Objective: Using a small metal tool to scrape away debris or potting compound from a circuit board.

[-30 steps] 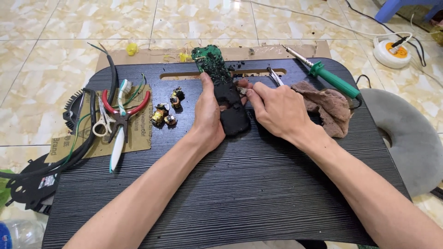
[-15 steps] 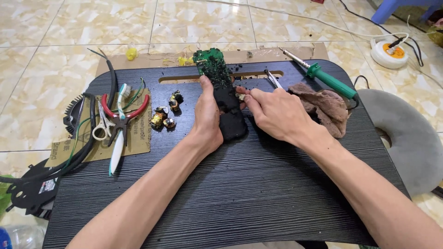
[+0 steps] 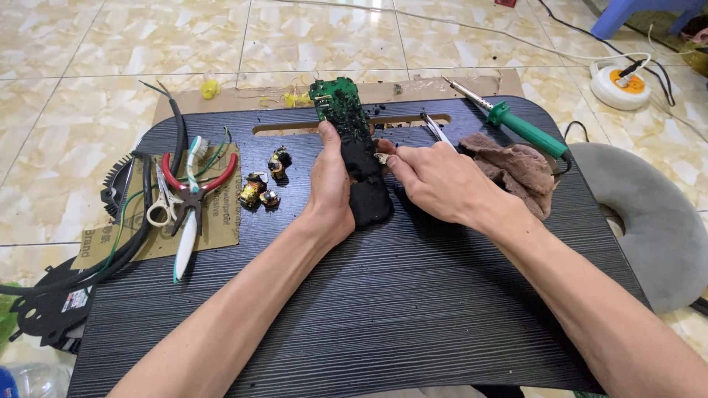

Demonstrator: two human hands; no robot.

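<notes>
Below, black ridged tray (image 3: 383, 309), tiled floor (image 3: 88, 81); both hands (image 3: 332, 180) gripping charred circuit board (image 3: 354, 147).

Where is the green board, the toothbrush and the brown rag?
green circuit board (image 3: 338, 103), head view, on its bare upper end.
toothbrush (image 3: 187, 234), head view, on its white handle.
brown rag (image 3: 516, 171), head view, on its crumpled middle.

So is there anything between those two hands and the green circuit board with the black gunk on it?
Nothing visible. The left hand already grips the green circuit board along its left edge, and the right hand has its fingertips at the right edge of its blackened part. The brown rag lies off to the right.
</notes>
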